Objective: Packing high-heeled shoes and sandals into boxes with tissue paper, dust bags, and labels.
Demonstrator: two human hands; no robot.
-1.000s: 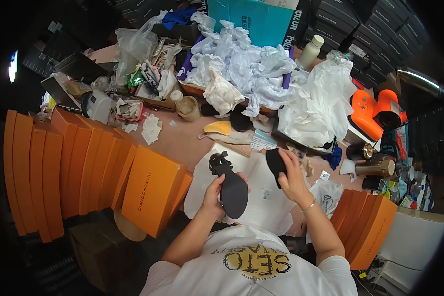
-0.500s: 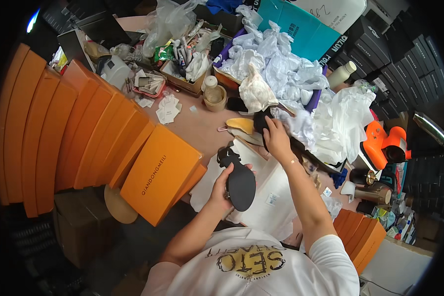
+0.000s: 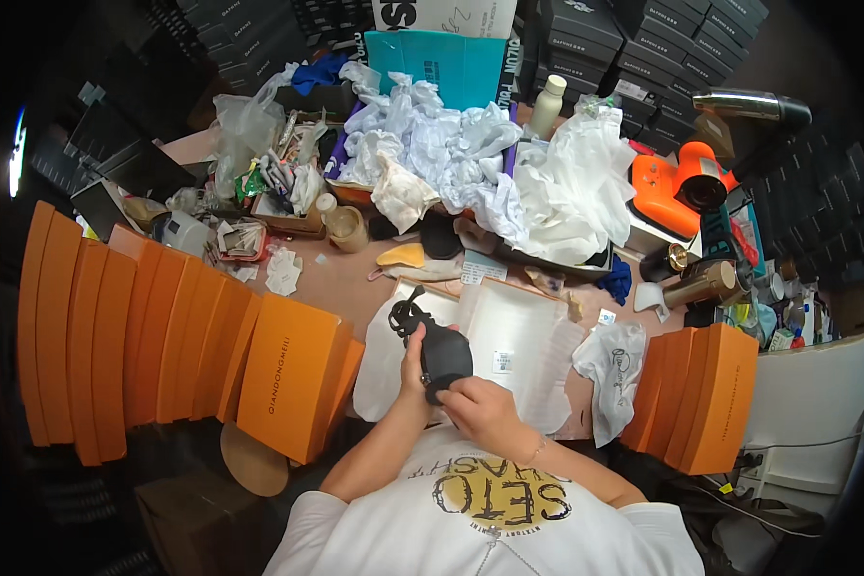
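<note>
A black strappy sandal (image 3: pixel 447 351) is in my left hand (image 3: pixel 413 369), sole turned up, its straps hanging beyond the far end. My left fingers wrap round its side. At the sole's near end, my right hand (image 3: pixel 482 415) pinches a small dark pad or cloth (image 3: pixel 438 387) against the sandal; its exact kind is unclear. Beneath and beyond the hands lies an open white shoebox (image 3: pixel 514 322) with pale tissue paper (image 3: pixel 559 384) at its right side.
Orange shoeboxes (image 3: pixel 302 370) stand in a row at the left, with more orange boxes (image 3: pixel 706 394) at the right. Crumpled white paper (image 3: pixel 432 125) fills a bin at the back. A yellow cloth (image 3: pixel 401 255), a jar (image 3: pixel 346 228) and an orange heat-gun-like device (image 3: pixel 667 192) lie about the table.
My right hand has come back from the dark items at the table's far side to the sandal, now with a small dark pad. The head view has turned to the right.
</note>
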